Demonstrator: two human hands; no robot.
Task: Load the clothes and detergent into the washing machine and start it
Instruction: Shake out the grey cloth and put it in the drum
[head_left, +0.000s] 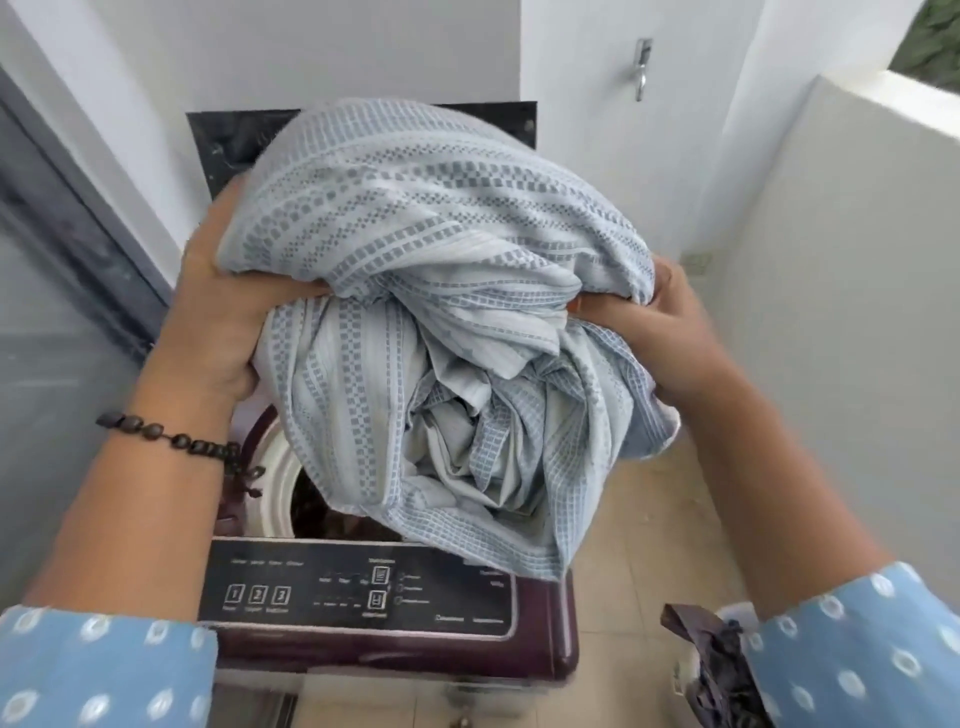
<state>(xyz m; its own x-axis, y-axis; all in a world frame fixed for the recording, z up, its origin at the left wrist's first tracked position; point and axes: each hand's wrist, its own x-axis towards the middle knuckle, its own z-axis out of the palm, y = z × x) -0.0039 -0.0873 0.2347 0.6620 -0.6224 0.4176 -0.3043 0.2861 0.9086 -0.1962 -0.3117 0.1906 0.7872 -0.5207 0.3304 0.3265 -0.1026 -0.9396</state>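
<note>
A big bundle of pale blue patterned cloth (441, 312) hangs over the open top of a maroon top-loading washing machine (545, 649). My left hand (218, 312) grips the bundle's left side, and my right hand (670, 332) grips its right side. The lower folds of the cloth droop over the white drum rim (280, 483) and the right end of the black control panel (337, 592). Dark laundry shows inside the drum (332, 525). The raised lid (218, 145) stands behind the bundle, mostly hidden by it.
A pile of dark clothes (722, 670) sits at the lower right on the tiled floor (665, 530). White walls close in on the right and behind, with a tap (642, 67) on the back wall. A grey-framed glass door (62, 291) runs along the left.
</note>
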